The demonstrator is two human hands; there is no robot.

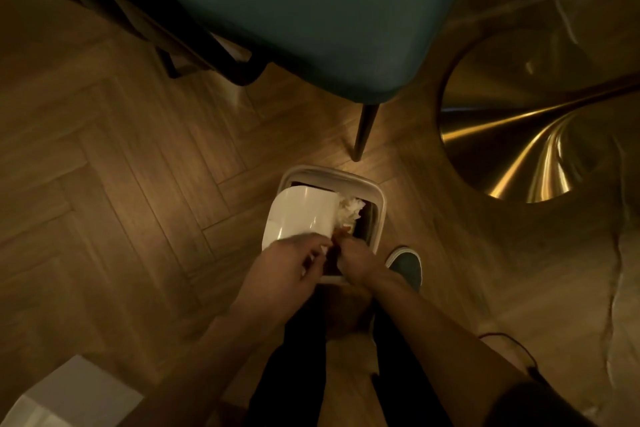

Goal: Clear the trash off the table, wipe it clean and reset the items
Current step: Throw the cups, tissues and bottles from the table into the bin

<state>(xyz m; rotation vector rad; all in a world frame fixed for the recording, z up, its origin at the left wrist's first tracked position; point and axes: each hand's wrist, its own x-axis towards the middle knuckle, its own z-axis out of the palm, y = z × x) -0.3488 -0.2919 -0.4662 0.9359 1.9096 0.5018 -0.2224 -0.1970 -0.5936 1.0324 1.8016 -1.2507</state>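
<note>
A small white trash bin (377, 198) stands on the wooden floor in front of my feet. Over its left side my left hand (291, 263) holds a white square plate (301, 215), tilted toward the bin's opening. Crumpled white tissue (349, 211) lies at the plate's right edge, above the bin's dark inside. My right hand (356, 260) is closed at the plate's near right corner, touching the scraps there; what it holds between the fingers is hidden.
A teal upholstered chair (311, 21) with a black leg (363, 132) stands just beyond the bin. The table's brass cone base (526, 142) sits to the right. My shoe (405, 267) is beside the bin. A white box (69, 395) is at the lower left.
</note>
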